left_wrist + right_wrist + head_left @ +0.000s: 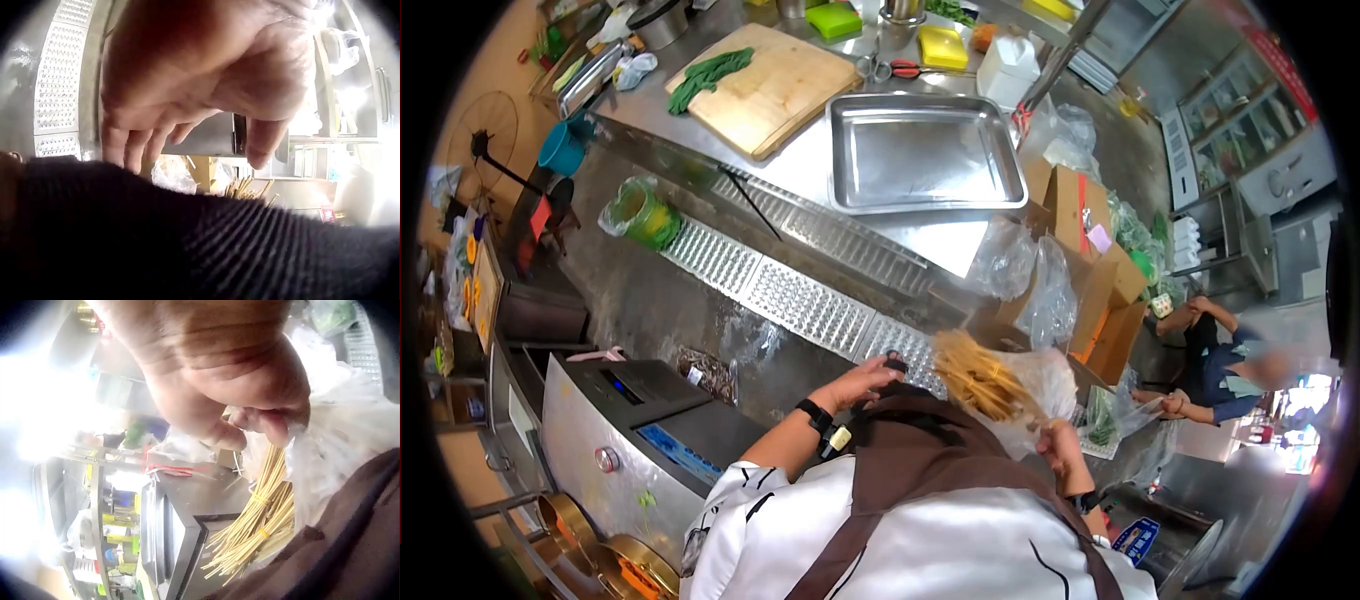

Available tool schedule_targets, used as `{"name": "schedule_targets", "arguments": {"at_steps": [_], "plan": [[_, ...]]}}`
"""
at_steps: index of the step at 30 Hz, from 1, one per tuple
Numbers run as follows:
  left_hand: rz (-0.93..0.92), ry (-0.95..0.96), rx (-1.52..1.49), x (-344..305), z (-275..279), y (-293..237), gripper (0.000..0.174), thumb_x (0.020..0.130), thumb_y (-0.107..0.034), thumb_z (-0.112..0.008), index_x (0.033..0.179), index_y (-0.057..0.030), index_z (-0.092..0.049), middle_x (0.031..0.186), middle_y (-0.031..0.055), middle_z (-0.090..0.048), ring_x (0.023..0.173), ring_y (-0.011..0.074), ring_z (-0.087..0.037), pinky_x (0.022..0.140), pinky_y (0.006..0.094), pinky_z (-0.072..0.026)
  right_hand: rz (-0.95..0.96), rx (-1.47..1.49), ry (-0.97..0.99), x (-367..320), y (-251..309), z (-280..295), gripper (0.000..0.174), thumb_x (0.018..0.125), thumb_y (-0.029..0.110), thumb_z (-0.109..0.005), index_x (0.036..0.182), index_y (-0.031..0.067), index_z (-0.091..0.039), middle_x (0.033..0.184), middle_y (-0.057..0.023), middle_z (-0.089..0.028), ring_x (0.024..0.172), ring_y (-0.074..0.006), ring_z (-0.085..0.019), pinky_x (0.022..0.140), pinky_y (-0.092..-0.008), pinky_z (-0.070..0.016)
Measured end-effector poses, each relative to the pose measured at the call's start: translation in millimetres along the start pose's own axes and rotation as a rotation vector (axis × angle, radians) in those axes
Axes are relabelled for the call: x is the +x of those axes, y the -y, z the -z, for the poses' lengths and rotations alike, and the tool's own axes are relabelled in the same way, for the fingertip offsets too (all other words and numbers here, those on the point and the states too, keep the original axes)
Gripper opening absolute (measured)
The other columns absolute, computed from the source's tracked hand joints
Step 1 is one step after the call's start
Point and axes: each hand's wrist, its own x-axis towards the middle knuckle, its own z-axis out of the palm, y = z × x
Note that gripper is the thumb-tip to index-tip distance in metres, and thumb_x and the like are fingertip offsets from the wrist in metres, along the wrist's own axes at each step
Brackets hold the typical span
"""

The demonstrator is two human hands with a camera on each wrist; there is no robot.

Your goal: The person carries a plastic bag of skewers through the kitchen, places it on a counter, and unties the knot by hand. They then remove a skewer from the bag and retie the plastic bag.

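My right hand (1060,446) grips a clear plastic bag (1052,382) in front of the brown apron. Long thin bamboo skewers (978,376) stick out of the bag, tied into bundles with yellow bands. In the right wrist view the curled fingers (278,428) pinch the gathered plastic (331,444), and the skewers (262,506) fan out beyond them. My left hand (868,382) hangs at the apron's left side, apart from the bag. The left wrist view shows its fingers (139,147) loosely extended, thumb apart, holding nothing; skewer ends (250,189) appear beyond it.
Ahead is a steel counter with an empty metal tray (925,155) and a wooden cutting board (765,85) bearing a green cloth (710,78). Open cardboard boxes (1090,270) stand at the right, near another person (1220,370). A steel appliance (615,440) is at the left.
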Motion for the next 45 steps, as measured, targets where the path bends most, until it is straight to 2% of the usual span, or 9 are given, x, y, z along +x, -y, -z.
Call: {"name": "schedule_targets", "arguments": {"at_steps": [4,9,12,13,15,16,25,34,45], "plan": [[0.004,0.105,0.082,36.9,-5.7,-7.7,0.088,0.077,-0.025,-0.069,0.141,-0.0038,-0.013,0.122,0.0007,-0.051,0.084,0.0102,-0.048,0.065,0.0209,-0.0379,-0.065,-0.017,-0.086,-8.3,8.3,-2.7,0.015,0.069,0.012,-0.050,0.077,0.0020,-0.059,0.053,-0.0029,-0.044,0.039,-0.0158,-0.040,0.033,-0.0269,-0.0296],[0.094,0.224,0.347,95.1,-13.5,-26.5,0.081,0.078,-0.020,-0.067,0.139,0.0003,-0.019,0.137,0.0108,-0.037,0.106,0.0214,-0.050,0.087,0.0299,-0.0421,0.000,0.275,-0.090,-5.5,-5.2,12.3,0.008,0.071,0.012,-0.050,0.077,0.0058,-0.053,0.060,0.0002,-0.040,0.043,-0.0107,-0.032,0.039,-0.0264,-0.0279],[0.133,0.205,0.534,164.3,-21.9,-8.8,0.057,0.086,-0.030,-0.053,0.133,-0.0022,-0.037,0.116,0.0172,-0.054,0.103,0.0261,-0.053,0.085,0.0333,-0.0434,0.091,0.387,-0.146,-17.1,8.0,23.2,0.004,0.071,0.011,-0.050,0.071,0.0090,-0.047,0.060,-0.0001,-0.039,0.044,-0.0104,-0.031,0.040,-0.0260,-0.0254],[0.108,0.358,0.714,176.4,-24.9,-21.4,0.056,0.089,-0.028,-0.055,0.136,-0.0073,-0.033,0.126,0.0065,-0.048,0.106,0.0223,-0.051,0.089,0.0365,-0.0423,0.106,0.398,-0.158,-25.5,19.2,23.4,0.004,0.071,0.011,-0.050,0.071,0.0090,-0.047,0.060,-0.0001,-0.039,0.044,-0.0104,-0.031,0.040,-0.0260,-0.0254],[0.194,0.323,0.588,172.9,-51.7,-40.3,0.050,0.091,-0.030,-0.049,0.134,-0.0083,-0.037,0.122,0.0069,-0.050,0.105,0.0222,-0.051,0.091,0.0389,-0.0418,0.147,0.513,-0.163,-51.3,45.4,18.8,0.007,0.071,0.013,-0.051,0.070,0.0094,-0.045,0.060,-0.0002,-0.040,0.045,-0.0100,-0.031,0.042,-0.0254,-0.0253],[-0.043,0.502,0.512,228.0,-37.7,11.9,0.039,0.094,-0.026,-0.036,0.128,-0.0094,-0.044,0.125,0.0176,-0.048,0.110,0.0285,-0.050,0.091,0.0405,-0.0429,0.174,0.488,-0.170,-63.6,59.7,17.7,0.008,0.072,0.015,-0.051,0.071,0.0086,-0.046,0.061,-0.0003,-0.041,0.046,-0.0095,-0.031,0.043,-0.0247,-0.0257],[0.154,0.578,0.352,196.6,-54.7,-44.8,0.040,0.094,-0.028,-0.037,0.129,-0.0095,-0.044,0.126,0.0164,-0.048,0.112,0.0280,-0.049,0.094,0.0415,-0.0410,0.583,0.477,-0.035,-124.3,167.0,-32.8,0.019,0.078,0.024,-0.057,0.078,0.0086,-0.046,0.065,0.0003,-0.044,0.044,-0.0034,-0.027,0.040,-0.0204,-0.0244],[-0.090,0.687,0.038,132.3,-37.9,-174.5,0.042,0.093,-0.030,-0.038,0.130,-0.0096,-0.043,0.127,0.0152,-0.048,0.114,0.0275,-0.048,0.096,0.0425,-0.0392,0.834,0.175,0.217,-188.6,274.1,-183.1,0.025,0.074,0.022,-0.063,0.080,0.0088,-0.043,0.070,-0.0008,-0.044,0.049,-0.0045,-0.031,0.042,-0.0189,-0.0239],[-0.363,0.598,-0.458,38.4,96.1,-310.9,0.044,0.093,-0.032,-0.039,0.131,-0.0097,-0.042,0.128,0.0138,-0.047,0.116,0.0269,-0.047,0.098,0.0438,-0.0369,1.199,-0.482,0.370,-214.7,359.6,-385.2,0.018,0.078,0.018,-0.062,0.078,0.0070,-0.049,0.070,0.0026,-0.044,0.065,-0.0067,-0.040,0.055,-0.0237,-0.0347]]}}
